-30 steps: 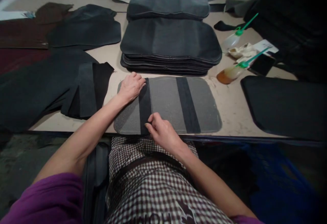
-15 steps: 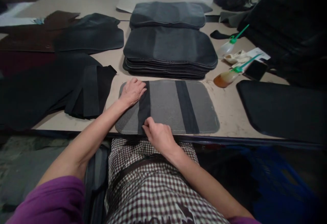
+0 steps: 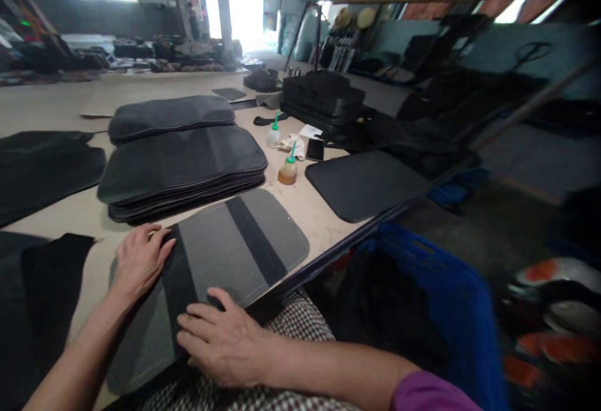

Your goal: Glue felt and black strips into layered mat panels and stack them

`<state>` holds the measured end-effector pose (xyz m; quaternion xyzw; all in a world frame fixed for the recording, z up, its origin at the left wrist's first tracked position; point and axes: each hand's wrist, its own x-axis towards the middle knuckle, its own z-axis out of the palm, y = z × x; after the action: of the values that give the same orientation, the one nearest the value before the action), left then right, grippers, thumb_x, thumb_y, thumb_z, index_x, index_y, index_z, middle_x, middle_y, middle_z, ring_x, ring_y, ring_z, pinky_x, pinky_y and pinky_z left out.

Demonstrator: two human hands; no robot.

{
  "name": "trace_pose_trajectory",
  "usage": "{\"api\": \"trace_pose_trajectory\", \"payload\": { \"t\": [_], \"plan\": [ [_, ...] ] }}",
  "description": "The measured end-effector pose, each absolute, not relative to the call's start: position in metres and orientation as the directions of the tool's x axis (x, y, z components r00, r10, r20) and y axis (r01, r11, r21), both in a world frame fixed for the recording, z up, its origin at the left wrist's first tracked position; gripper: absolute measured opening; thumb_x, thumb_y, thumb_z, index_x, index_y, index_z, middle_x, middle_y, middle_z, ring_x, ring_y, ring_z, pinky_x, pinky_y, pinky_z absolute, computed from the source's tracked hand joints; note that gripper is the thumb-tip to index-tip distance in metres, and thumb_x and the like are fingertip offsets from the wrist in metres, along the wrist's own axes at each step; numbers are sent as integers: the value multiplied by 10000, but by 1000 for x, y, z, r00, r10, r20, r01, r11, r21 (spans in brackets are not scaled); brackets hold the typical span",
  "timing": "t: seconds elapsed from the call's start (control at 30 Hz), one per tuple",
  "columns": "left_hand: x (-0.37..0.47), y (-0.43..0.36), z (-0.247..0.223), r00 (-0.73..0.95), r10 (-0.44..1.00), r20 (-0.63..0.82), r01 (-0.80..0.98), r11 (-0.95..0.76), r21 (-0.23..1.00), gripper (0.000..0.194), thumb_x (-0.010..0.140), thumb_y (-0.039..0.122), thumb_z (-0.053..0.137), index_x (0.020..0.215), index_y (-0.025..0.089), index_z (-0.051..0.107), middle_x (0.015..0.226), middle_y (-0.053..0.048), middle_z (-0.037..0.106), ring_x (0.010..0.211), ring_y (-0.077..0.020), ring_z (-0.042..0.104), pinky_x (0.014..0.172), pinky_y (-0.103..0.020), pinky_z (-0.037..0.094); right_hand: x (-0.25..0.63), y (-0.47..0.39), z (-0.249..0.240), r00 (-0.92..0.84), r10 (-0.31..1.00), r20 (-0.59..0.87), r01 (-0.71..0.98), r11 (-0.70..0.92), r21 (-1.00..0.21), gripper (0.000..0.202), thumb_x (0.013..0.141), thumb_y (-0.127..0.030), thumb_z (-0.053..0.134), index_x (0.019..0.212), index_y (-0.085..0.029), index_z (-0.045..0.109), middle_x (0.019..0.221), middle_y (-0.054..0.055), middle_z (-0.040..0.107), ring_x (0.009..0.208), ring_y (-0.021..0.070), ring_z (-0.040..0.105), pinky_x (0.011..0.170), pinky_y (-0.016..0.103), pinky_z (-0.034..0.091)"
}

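Note:
A grey rounded panel (image 3: 211, 242) lies along the near table edge with two black strips across it. My left hand (image 3: 141, 259) rests on the panel's far left part, its fingers and thumb apart at the top of the left black strip (image 3: 181, 276). Over the near end of that strip lies my right hand (image 3: 225, 339), palm down with fingers spread and the thumb pointing away from me. Neither hand grips anything. To the right, the other black strip (image 3: 256, 239) lies flat on the panel, untouched.
Behind the panel stands a stack of black panels (image 3: 183, 164). Two green-tipped squeeze bottles, one with amber liquid (image 3: 288, 172), stand right of it. A large black panel (image 3: 369, 182) lies farther right. Black pieces (image 3: 54, 279) lie left. Below the table edge sits a blue crate (image 3: 451, 298).
The view has swung right and up. My right hand has gone from pinching at the strip's near end to lying spread over it. My left hand stays near the strip's top.

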<state>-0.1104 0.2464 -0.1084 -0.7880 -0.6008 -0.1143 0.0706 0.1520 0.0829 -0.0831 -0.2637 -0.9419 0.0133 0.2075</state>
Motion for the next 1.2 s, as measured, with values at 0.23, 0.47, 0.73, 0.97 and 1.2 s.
{"api": "trace_pose_trajectory", "payload": {
  "t": [0.23, 0.47, 0.73, 0.97, 1.2],
  "plan": [
    [-114, 270, -104, 153, 960, 235, 970, -191, 148, 407, 962, 591, 447, 1148, 260, 594, 1390, -158, 537, 1272, -418, 516, 1003, -618, 465, 176, 88, -74, -759, 493, 425, 456, 869, -192, 599, 1066, -656, 405, 1390, -179, 566, 1538, 71, 532, 1428, 233, 436, 1236, 599, 235],
    [-92, 223, -64, 17, 934, 356, 961, -113, 251, 473, 981, 541, 472, 1304, 201, 528, 1326, -155, 600, 1268, -339, 545, 1083, -514, 438, 264, 125, -54, -603, 701, 381, 593, 713, -373, 379, 1123, -377, 435, 1413, -162, 549, 1468, 113, 597, 1405, 252, 493, 1243, 574, 186],
    [-12, 157, -68, 442, 886, 137, 868, -461, 185, 403, 1072, 388, 385, 1417, 316, 579, 1515, -80, 591, 1426, -281, 516, 1183, -555, 318, 369, 181, -77, -458, 823, 335, 837, 526, -148, 412, 998, -75, 442, 1351, -187, 623, 1400, 117, 649, 1332, 264, 563, 1168, 547, 299],
    [13, 142, -68, 418, 903, 104, 892, -429, 142, 415, 1061, 389, 422, 1425, 320, 608, 1529, -83, 570, 1424, -312, 531, 1164, -610, 357, 364, 174, -91, -547, 778, 309, 785, 605, -134, 368, 959, -64, 480, 1225, -213, 686, 1346, 91, 684, 1292, 282, 575, 1192, 601, 202],
    [-2, 137, -80, 367, 906, 209, 865, -415, 282, 502, 1023, 428, 446, 1525, 434, 464, 1434, -51, 658, 1326, -310, 614, 1160, -617, 375, 379, 163, -73, -413, 838, 355, 814, 515, -269, 318, 1036, -125, 452, 1270, -219, 645, 1268, 77, 718, 1251, 237, 601, 1210, 559, 210]
  ]
}}
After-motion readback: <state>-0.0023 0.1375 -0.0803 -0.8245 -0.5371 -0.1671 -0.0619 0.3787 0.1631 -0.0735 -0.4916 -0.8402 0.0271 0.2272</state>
